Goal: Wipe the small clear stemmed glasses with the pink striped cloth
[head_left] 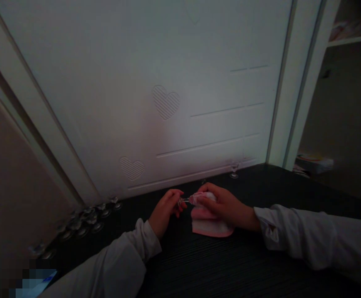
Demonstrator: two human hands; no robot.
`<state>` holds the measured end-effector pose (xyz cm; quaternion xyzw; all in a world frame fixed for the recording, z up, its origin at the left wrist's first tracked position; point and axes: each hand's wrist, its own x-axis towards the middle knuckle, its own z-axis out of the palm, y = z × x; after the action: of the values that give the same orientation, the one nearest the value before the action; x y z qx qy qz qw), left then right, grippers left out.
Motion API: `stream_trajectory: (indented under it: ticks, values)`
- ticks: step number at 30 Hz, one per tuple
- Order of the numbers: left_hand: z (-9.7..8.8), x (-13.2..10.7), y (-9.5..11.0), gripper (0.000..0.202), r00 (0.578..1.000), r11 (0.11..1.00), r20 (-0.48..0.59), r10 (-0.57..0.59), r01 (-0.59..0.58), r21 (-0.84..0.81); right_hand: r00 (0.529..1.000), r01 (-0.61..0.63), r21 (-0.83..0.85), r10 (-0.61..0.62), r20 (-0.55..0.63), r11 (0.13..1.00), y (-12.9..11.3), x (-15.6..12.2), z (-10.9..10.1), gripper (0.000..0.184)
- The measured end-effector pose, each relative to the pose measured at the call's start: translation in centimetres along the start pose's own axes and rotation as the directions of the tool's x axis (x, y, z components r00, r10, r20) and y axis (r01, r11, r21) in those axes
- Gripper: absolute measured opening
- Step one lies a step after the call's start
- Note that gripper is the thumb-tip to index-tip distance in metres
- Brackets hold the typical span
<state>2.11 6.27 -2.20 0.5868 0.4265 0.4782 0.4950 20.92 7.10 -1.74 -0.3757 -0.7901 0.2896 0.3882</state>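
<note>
My left hand (165, 208) pinches the base and stem of a small clear glass (185, 200) lying sideways between both hands. My right hand (222, 205) is closed round a pink cloth (210, 225) that wraps the bowl end of the glass. The cloth's loose end hangs down onto the dark table (224, 265). Both forearms wear white sleeves. The scene is dim.
Several small clear glasses (87, 219) stand in a group at the table's left, by the white heart-patterned panel (164, 103). One more glass (234, 170) stands alone at the back right. A blurred blue patch (33, 281) sits at the bottom left. Shelves show at far right.
</note>
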Motion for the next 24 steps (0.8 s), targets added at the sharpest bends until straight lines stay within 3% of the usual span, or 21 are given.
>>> stream_trajectory:
  ticks: [3,8,24]
  values:
    - [0.05,0.03,0.02,0.038,1.000,1.000,-0.027,-0.005,0.005,0.019,0.999,0.048,-0.034,-0.048,0.002,0.998,-0.41,-0.24,-0.09,0.020]
    - [-0.03,-0.05,0.28,0.041,0.999,0.996,0.032,-0.008,0.005,0.091,0.989,0.144,-0.082,-0.142,0.037,0.986,-0.89,-0.57,-0.26,0.016]
    - [0.05,-0.26,0.63,0.034,0.999,0.999,0.029,0.011,-0.012,0.031,0.967,0.246,-0.127,-0.234,0.102,0.961,-0.54,-0.44,-0.17,0.023]
